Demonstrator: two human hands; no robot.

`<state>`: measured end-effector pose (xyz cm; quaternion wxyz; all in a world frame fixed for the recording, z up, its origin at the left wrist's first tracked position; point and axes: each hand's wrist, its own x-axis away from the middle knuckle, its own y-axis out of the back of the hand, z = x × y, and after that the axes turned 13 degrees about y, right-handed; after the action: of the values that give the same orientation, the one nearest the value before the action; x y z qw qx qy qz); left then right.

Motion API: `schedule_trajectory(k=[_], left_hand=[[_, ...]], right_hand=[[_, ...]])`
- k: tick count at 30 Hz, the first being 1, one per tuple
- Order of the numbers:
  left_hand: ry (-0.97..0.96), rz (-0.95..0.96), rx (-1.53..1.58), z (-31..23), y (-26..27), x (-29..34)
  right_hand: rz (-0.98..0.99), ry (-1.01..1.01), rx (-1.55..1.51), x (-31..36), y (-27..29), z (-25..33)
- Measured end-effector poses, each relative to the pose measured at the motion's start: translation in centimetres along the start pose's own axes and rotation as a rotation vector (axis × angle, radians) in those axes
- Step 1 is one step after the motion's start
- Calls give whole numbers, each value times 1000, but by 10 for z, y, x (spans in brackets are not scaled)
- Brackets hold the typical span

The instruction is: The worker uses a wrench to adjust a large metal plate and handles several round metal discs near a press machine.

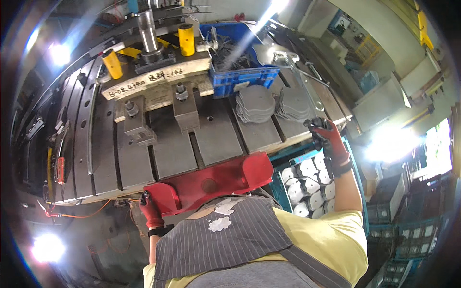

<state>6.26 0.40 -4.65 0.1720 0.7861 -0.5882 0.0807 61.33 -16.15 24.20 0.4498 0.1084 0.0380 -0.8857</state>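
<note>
My right hand, in a red and black glove, is closed round the near end of a long thin metal tool. The tool runs up and away past the stacked plates, toward a shiny flat metal piece by the blue crate. Whether the two are joined I cannot tell. My left hand, gloved the same way, is at the left end of a red panel with raised ends and a round centre; its fingers are mostly hidden. Two stacks of grey metal plates, a left stack and a right stack, lie on the slotted table.
The slotted steel table carries a clamped die block with yellow posts. A blue crate holds dark metal scraps. Below my right arm, a teal-framed bin contains several round pale parts. A red-handled tool lies at far left.
</note>
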Motion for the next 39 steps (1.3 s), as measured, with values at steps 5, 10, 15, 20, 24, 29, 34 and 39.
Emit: schedule_trajectory(k=[5, 10, 15, 20, 24, 29, 34, 39], left_hand=[[13, 76, 41, -4, 2, 6], [-13, 117, -5, -6, 6, 8], [74, 142, 199, -12, 0, 15], [70, 166, 141, 3, -1, 0], [27, 95, 136, -6, 4, 11], [19, 128, 127, 1, 5, 0], [5, 168, 124, 34, 22, -26], [47, 183, 133, 29, 15, -18]], right_hand=[[10, -362, -209, 39, 31, -12], [11, -178, -56, 45, 46, -22], [137, -80, 276, 27, 65, 27], [198, -218, -14, -1, 133, -8], [99, 107, -206, 33, 43, -14], [-215, -96, -531, 87, -19, -113], [-280, -88, -471, 102, -68, -142], [-207, -144, -212, 132, -110, -120]])
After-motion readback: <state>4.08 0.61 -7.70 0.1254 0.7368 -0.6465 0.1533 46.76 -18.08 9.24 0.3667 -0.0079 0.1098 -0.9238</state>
